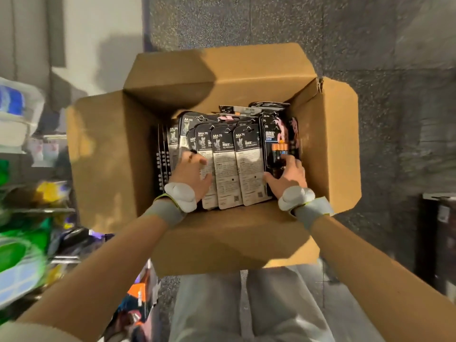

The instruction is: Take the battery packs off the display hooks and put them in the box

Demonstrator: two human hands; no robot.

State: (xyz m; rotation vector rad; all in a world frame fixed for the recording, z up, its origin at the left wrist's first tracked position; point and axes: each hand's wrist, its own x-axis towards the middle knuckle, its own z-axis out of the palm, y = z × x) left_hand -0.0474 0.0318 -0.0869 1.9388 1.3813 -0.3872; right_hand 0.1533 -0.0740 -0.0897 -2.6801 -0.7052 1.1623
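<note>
I'm seeing the brown cardboard box (98, 156) looking matt; black-grey battery packs (249, 166) are showing smooth card backs, one w/ glossy clear plastic. My grey cloth wristbands (165, 213) are looking soft.

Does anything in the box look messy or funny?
A little. Most packs lie backs up in the box, but the black pack under the right hand faces up, showing its batteries. The box corner at the far right looks a bit torn.
</note>
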